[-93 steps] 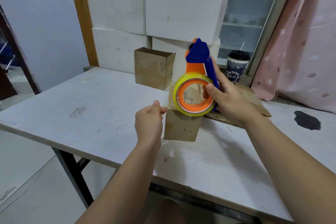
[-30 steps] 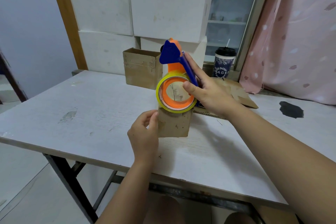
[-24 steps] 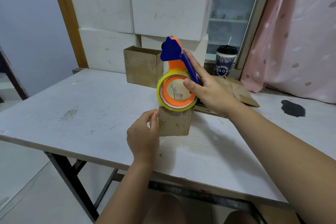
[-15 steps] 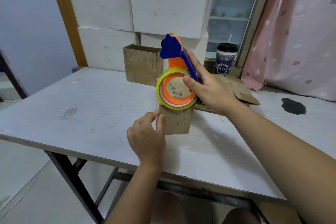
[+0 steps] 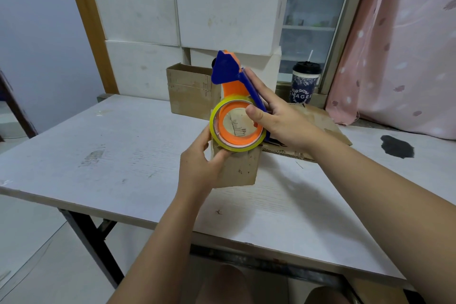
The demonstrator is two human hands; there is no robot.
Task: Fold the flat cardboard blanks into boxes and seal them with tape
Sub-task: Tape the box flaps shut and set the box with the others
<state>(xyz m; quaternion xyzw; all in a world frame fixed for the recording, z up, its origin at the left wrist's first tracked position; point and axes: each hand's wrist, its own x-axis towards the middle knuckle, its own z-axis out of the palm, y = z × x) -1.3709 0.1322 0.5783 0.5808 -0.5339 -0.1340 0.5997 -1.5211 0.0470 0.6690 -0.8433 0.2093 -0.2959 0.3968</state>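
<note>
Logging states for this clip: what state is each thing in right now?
dispenser: held upright, roll loaded, at the near box's top.
near box: folded up, standing.
back box: top open.
blanks: lying flat.
cup: upright, lidded, straw in.
left hand: grips near box's top corner.
right hand: grips dispenser.

— Home or workshop?
— A room at home, used for packing. Right of where the right hand (image 5: 283, 122) grips the tape dispenser (image 5: 230, 74) hangs a pink curtain (image 5: 407, 44); just behind the grip, a takeaway cup (image 5: 304, 84) stands by the window (image 5: 313, 7).
— And the packing?
— Stacked white cartons (image 5: 222, 2) behind the grip, a scuffed table (image 5: 98, 155) beneath.
</note>
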